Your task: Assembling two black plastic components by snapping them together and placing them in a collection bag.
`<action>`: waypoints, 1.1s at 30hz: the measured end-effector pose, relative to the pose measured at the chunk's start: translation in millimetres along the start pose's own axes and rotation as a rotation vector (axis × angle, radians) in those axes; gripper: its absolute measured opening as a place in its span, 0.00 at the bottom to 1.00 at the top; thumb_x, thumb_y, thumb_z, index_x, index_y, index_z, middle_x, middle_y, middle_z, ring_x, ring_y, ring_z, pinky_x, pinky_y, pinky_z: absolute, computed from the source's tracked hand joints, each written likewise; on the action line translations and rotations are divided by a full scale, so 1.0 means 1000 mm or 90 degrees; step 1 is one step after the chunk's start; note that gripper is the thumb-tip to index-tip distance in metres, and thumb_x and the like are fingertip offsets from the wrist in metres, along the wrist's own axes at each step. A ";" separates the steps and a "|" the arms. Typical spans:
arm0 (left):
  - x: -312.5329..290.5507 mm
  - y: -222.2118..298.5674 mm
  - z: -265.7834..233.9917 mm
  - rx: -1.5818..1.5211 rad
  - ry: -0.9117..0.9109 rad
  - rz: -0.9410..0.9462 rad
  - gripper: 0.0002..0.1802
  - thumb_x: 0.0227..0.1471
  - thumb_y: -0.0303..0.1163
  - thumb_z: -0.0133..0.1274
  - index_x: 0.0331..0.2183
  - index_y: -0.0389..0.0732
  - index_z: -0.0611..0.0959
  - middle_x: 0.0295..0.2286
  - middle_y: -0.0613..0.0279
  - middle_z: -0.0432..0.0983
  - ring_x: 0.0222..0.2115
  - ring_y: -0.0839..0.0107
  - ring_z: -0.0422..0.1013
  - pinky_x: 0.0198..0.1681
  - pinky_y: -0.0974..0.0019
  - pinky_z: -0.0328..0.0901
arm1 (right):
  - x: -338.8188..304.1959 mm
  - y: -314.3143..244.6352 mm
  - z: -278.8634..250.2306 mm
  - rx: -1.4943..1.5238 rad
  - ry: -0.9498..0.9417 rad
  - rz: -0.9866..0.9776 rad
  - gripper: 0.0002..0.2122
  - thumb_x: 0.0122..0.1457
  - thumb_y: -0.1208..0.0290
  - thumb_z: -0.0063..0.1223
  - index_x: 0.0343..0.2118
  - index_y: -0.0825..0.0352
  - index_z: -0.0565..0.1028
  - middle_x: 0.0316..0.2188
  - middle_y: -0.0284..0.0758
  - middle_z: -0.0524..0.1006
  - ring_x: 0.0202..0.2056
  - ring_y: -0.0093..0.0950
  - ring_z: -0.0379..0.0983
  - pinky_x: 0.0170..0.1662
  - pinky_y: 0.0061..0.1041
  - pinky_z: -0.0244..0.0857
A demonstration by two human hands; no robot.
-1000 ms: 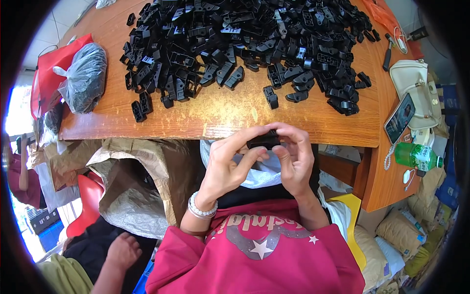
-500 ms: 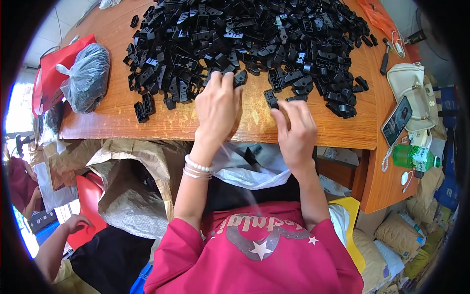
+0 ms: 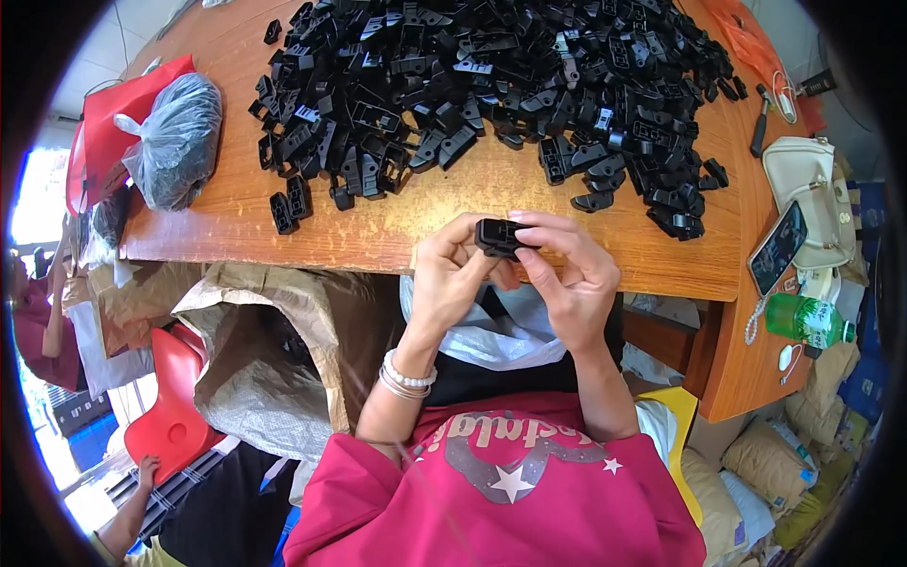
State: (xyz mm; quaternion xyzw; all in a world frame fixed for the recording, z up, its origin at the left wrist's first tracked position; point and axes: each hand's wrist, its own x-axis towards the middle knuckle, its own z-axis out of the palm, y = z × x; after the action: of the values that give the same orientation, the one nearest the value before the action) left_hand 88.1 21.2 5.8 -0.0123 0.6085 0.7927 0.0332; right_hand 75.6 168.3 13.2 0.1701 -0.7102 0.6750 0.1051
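Note:
A small black plastic part (image 3: 499, 236), box-like with a recessed face, is held between both hands just above the table's front edge. My left hand (image 3: 451, 274) pinches its left end and underside, fingers curled. From the other side, my right hand (image 3: 574, 279) grips the right end between thumb and fingertips. Whether it is one piece or two fitted together I cannot tell. Beyond the hands, a large heap of similar black plastic parts (image 3: 444, 85) covers the far half of the wooden table (image 3: 368, 227).
An open woven sack (image 3: 274, 378) stands below the table's front left, and a white plastic bag (image 3: 501, 350) hangs by my lap. At right are a phone (image 3: 778, 241), a handbag (image 3: 803, 189), a green bottle (image 3: 803, 319) and a hammer (image 3: 761, 121). A knotted bag (image 3: 175, 142) lies left.
Both hands have drawn back from the heap toward me and come together on one black part. The person at lower left has moved an arm, showing more of the red chair.

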 end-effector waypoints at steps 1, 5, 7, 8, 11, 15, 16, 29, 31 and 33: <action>-0.001 0.000 -0.002 0.000 -0.001 0.000 0.06 0.58 0.23 0.47 0.35 0.30 0.76 0.20 0.59 0.77 0.20 0.74 0.76 0.22 0.76 0.69 | -0.002 0.002 0.001 -0.007 -0.002 -0.014 0.08 0.49 0.84 0.58 0.33 0.70 0.79 0.38 0.40 0.79 0.41 0.33 0.76 0.44 0.27 0.68; -0.004 0.005 -0.012 -0.058 -0.115 -0.097 0.14 0.58 0.24 0.48 0.46 0.28 0.74 0.25 0.56 0.79 0.24 0.72 0.77 0.28 0.75 0.70 | -0.003 0.007 -0.007 -0.086 -0.039 -0.039 0.09 0.50 0.83 0.58 0.35 0.68 0.79 0.40 0.40 0.78 0.41 0.34 0.75 0.44 0.28 0.68; -0.012 0.009 -0.014 -0.080 -0.159 -0.105 0.26 0.56 0.25 0.51 0.56 0.29 0.68 0.30 0.52 0.79 0.30 0.73 0.77 0.34 0.73 0.71 | -0.001 0.005 -0.011 -0.114 -0.063 -0.089 0.09 0.50 0.83 0.57 0.36 0.68 0.79 0.41 0.40 0.78 0.42 0.34 0.75 0.44 0.29 0.68; -0.013 0.011 -0.013 -0.084 -0.131 -0.132 0.26 0.55 0.24 0.52 0.55 0.30 0.68 0.30 0.53 0.79 0.31 0.73 0.77 0.34 0.73 0.71 | -0.001 0.003 -0.013 -0.148 -0.086 -0.138 0.09 0.51 0.83 0.57 0.36 0.67 0.80 0.41 0.41 0.77 0.42 0.35 0.74 0.44 0.29 0.68; -0.016 0.022 -0.004 0.143 -0.074 -0.026 0.27 0.53 0.19 0.52 0.55 0.34 0.70 0.33 0.55 0.80 0.30 0.76 0.76 0.33 0.73 0.70 | -0.007 -0.003 -0.002 0.035 0.029 0.047 0.12 0.53 0.79 0.58 0.42 0.71 0.77 0.44 0.41 0.76 0.45 0.32 0.73 0.46 0.28 0.67; -0.022 0.014 0.009 0.203 -0.029 0.108 0.27 0.50 0.15 0.51 0.54 0.37 0.70 0.35 0.54 0.79 0.29 0.75 0.76 0.32 0.72 0.70 | -0.018 0.000 -0.011 0.047 -0.020 0.163 0.13 0.54 0.79 0.57 0.43 0.73 0.76 0.39 0.39 0.79 0.42 0.28 0.75 0.45 0.24 0.67; -0.023 0.017 0.012 0.245 -0.023 0.102 0.26 0.50 0.19 0.55 0.52 0.37 0.72 0.34 0.54 0.79 0.29 0.71 0.77 0.33 0.71 0.70 | -0.019 -0.002 -0.010 0.021 0.012 0.144 0.13 0.53 0.79 0.57 0.43 0.72 0.76 0.37 0.38 0.79 0.38 0.26 0.76 0.43 0.23 0.67; 0.075 0.009 -0.023 0.985 0.143 0.304 0.09 0.49 0.25 0.54 0.35 0.34 0.77 0.33 0.52 0.70 0.27 0.56 0.72 0.28 0.60 0.66 | 0.004 0.013 -0.048 -0.495 0.094 -0.025 0.11 0.51 0.84 0.56 0.39 0.68 0.78 0.33 0.38 0.72 0.33 0.33 0.71 0.35 0.29 0.65; 0.065 0.009 -0.015 0.909 0.128 0.354 0.06 0.48 0.23 0.53 0.32 0.34 0.76 0.33 0.54 0.70 0.26 0.57 0.72 0.28 0.61 0.66 | 0.011 0.019 -0.054 -0.592 0.068 -0.018 0.11 0.49 0.83 0.58 0.37 0.68 0.77 0.35 0.36 0.70 0.35 0.33 0.68 0.40 0.32 0.62; 0.050 0.002 -0.016 0.728 0.062 0.331 0.09 0.45 0.22 0.55 0.33 0.33 0.75 0.27 0.56 0.71 0.24 0.64 0.72 0.26 0.67 0.66 | 0.009 0.021 -0.053 -0.630 0.058 -0.039 0.12 0.48 0.83 0.59 0.37 0.68 0.75 0.35 0.36 0.69 0.35 0.34 0.68 0.41 0.33 0.61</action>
State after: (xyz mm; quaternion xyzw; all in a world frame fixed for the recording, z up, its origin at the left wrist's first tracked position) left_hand 37.8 7.3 0.7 0.1196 0.9201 0.3229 -0.1868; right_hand 54.7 220.5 0.9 0.0911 -0.9349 0.2599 0.2240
